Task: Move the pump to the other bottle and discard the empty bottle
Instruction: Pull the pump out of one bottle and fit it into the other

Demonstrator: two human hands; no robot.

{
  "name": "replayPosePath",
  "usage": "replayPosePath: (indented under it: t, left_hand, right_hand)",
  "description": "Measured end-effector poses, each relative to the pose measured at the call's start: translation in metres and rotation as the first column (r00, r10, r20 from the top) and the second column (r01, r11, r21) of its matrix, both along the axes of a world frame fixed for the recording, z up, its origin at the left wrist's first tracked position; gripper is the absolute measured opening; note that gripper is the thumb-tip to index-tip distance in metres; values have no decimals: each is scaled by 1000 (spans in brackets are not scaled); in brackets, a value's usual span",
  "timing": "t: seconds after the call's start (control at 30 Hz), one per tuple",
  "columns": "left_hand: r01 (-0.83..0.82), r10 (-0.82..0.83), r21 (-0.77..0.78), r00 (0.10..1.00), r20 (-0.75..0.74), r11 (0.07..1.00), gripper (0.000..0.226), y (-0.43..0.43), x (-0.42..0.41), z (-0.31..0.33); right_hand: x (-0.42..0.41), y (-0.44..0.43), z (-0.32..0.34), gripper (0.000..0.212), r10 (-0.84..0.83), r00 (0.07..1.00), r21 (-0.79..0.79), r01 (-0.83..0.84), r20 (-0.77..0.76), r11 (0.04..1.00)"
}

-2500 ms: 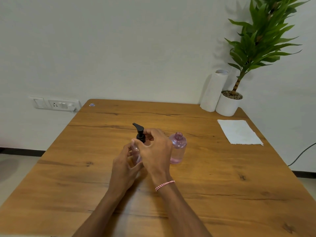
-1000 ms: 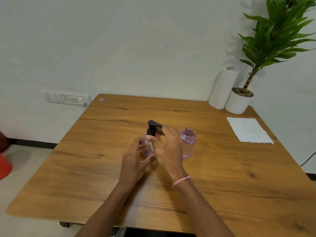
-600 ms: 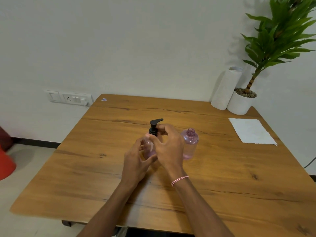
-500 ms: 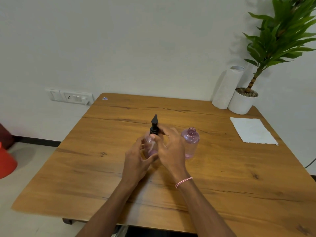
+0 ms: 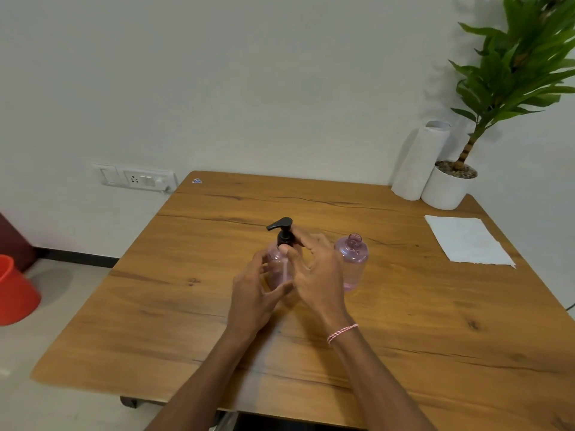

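Note:
A clear pink bottle (image 5: 278, 266) stands at the table's middle with a black pump (image 5: 282, 231) on its neck, the nozzle pointing left. My left hand (image 5: 253, 293) wraps around the bottle's body. My right hand (image 5: 315, 272) pinches the pump's black collar with thumb and fingers. The pump's white tube shows inside the bottle. Just to the right stands a second pink bottle (image 5: 352, 261), uncapped, with pink liquid in its lower part; my right hand's back nearly touches it.
A white paper sheet (image 5: 466, 241) lies at the right. A paper towel roll (image 5: 418, 164) and a potted plant (image 5: 449, 189) stand at the back right corner. A red bin (image 5: 14, 293) sits on the floor at left. A wall socket (image 5: 137, 178) is behind the table.
The pump nozzle has swung round under my right fingers, from pointing right, through facing away, to pointing left. The left hand keeps its hold on the bottle. The head camera drifted slightly.

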State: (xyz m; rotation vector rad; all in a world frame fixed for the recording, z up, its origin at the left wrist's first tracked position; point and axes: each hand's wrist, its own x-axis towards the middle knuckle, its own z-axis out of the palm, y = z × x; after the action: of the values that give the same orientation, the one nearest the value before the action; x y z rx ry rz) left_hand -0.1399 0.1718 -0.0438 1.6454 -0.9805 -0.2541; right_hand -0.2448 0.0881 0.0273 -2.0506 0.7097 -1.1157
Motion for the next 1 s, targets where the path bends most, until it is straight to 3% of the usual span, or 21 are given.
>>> replayPosePath:
  t: [0.13, 0.27, 0.43, 0.5, 0.6, 0.83, 1.0]
  left_hand:
    - [-6, 6, 18, 1000, 16, 1000, 84, 1, -1, 2]
    - [-31, 31, 25, 999, 5, 999, 66, -2, 1, -2]
    - [-11, 11, 1, 1000, 13, 1000, 72, -2, 2, -3]
    - [-14, 14, 3, 1000, 3, 1000, 70, -2, 1, -3]
    - [-17, 17, -2, 1000, 16, 1000, 67, -1, 0, -1]
    - [-7, 7, -15, 1000, 5, 1000, 72, -1, -1, 1]
    - [11, -12, -33, 1000, -17, 999, 80, 0, -2, 3]
  right_hand:
    - [2, -3, 7, 61, 4, 1000, 9, -4, -8, 1000]
    - [13, -1, 7, 41, -88, 993, 33, 86, 76, 996]
    - [2, -1, -3, 24, -34, 997, -66, 38, 62, 997]
    - [-2, -1, -2, 31, -14, 1000, -52, 15, 25, 999]
    - [3, 1, 5, 61, -23, 1000, -11, 23, 21, 1000]
    - [12, 4, 1, 23, -117, 988, 1, 118, 99, 993]
    - [1, 5, 1, 44, -6, 999, -13, 7, 41, 1000]
